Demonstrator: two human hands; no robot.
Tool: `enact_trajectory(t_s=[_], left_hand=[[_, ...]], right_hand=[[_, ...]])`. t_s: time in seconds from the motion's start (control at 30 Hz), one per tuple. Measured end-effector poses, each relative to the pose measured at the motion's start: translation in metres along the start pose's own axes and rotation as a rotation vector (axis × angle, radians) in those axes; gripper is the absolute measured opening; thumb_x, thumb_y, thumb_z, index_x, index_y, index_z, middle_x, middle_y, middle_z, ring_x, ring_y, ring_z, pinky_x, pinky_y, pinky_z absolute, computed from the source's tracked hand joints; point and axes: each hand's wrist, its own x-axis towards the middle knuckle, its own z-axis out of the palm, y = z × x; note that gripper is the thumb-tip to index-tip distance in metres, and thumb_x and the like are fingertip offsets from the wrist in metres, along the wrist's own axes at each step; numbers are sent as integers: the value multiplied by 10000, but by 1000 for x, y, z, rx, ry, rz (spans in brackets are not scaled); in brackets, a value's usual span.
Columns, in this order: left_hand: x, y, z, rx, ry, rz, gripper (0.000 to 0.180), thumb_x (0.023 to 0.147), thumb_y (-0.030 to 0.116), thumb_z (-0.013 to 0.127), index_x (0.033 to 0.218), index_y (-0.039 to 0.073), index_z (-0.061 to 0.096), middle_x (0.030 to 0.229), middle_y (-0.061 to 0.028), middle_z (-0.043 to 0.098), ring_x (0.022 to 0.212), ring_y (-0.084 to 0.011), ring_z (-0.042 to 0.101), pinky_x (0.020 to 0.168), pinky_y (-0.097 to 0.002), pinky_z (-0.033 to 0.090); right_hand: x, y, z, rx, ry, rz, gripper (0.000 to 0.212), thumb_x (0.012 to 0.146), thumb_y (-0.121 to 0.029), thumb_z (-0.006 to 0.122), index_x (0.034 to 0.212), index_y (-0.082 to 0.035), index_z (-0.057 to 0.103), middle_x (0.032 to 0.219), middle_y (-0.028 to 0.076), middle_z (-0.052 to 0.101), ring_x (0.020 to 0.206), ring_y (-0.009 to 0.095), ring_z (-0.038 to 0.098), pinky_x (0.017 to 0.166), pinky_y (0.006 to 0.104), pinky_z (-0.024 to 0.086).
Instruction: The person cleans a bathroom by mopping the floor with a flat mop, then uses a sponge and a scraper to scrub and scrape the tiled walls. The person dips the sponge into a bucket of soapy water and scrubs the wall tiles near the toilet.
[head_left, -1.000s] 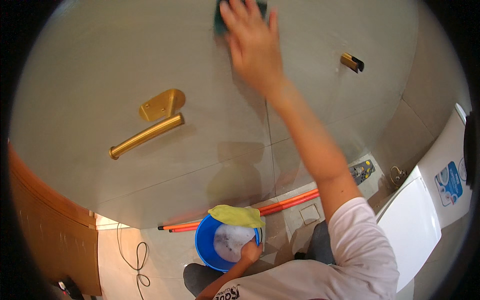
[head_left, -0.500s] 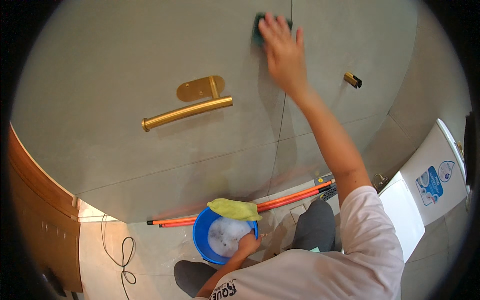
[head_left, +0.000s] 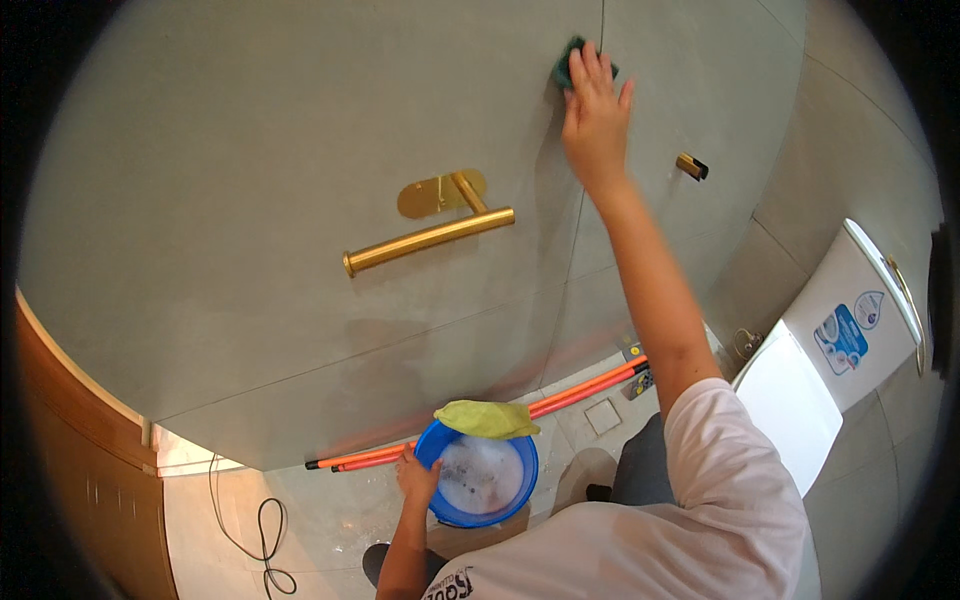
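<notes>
My right hand [head_left: 596, 118], arm raised high, presses a dark green scouring pad [head_left: 568, 66] flat to the grey tiled wall [head_left: 270, 180], beside a vertical tile joint. Low down, my left hand [head_left: 418, 476] grips the left rim of a blue bucket [head_left: 533, 480]. Foamy, greyish suds [head_left: 484, 474] fill much of the bucket. Over its far rim hangs a yellow-green cloth [head_left: 488, 419].
A brass paper holder [head_left: 430, 238] juts from the wall, with a small brass bracket [head_left: 690, 166] farther right. Orange-red poles [head_left: 590, 388] lie along the wall base. A white toilet [head_left: 790, 400] stands right; a dark cable [head_left: 265, 535] loops on the floor at left.
My left hand has gone from the bucket's right side to its left rim. My right hand and the pad sit slightly farther right on the wall. The whole view has shifted.
</notes>
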Motion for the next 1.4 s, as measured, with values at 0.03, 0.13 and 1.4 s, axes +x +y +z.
enact_trajectory(t_s=[0.03,0.13,1.4], left_hand=[[1,-4,5,-78,-77,-87,539,693,240,629,1136,16,421,974,-166,560,841,-348,539,755,-413,424],[9,-6,15,-232,-200,-244,445,727,194,583,1124,50,441,951,-163,559,794,-346,550,719,-409,436],[32,1,10,-88,-159,100,210,785,247,519,871,62,572,839,-140,527,787,-319,532,652,-412,440]], right_hand=[[-26,-6,0,1,-78,30,404,786,-42,458,1188,-64,426,1296,89,359,1202,277,321,980,515,153],[-86,-17,-4,-14,-220,54,405,791,-60,461,1194,-58,417,1292,90,363,1192,288,330,975,517,164],[-22,-11,-9,-50,-187,10,426,782,-38,469,1204,-71,416,1320,87,326,1226,289,282,972,507,186]])
